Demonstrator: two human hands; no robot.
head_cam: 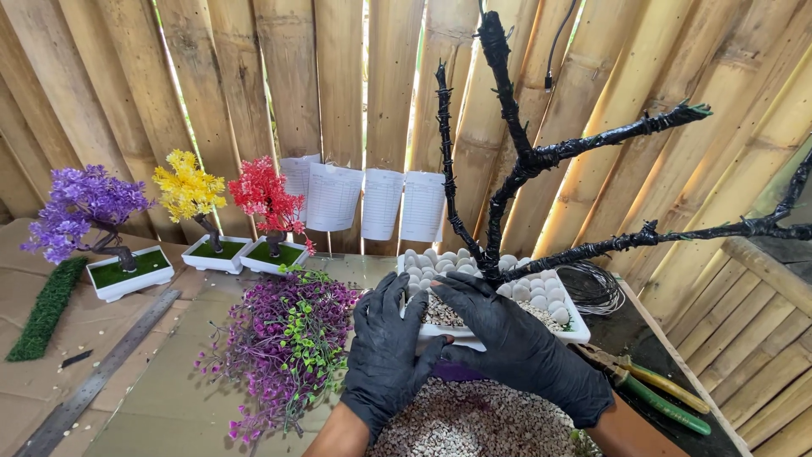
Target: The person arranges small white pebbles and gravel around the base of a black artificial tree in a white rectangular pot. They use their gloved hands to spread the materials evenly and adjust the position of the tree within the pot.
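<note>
Both my hands wear black gloves. My left hand [387, 351] rests with fingers spread on the near left edge of a white rectangular tray [578, 332]. My right hand [516, 343] lies flat over the small gravel in that tray, fingertips at the base of a bare black wrapped tree [507, 182] standing in it. White pebbles [440, 264] fill the tray's far part. A basin of fine gravel [474, 423] sits just below my hands.
A bunch of purple and green artificial foliage [283, 343] lies left of the tray. Three small finished trees, purple [85, 207], yellow [189, 188] and red [264, 196], stand at back left. A wire coil [592, 288], green-handled pliers [668, 398], a metal ruler [101, 377], a grass strip [46, 309].
</note>
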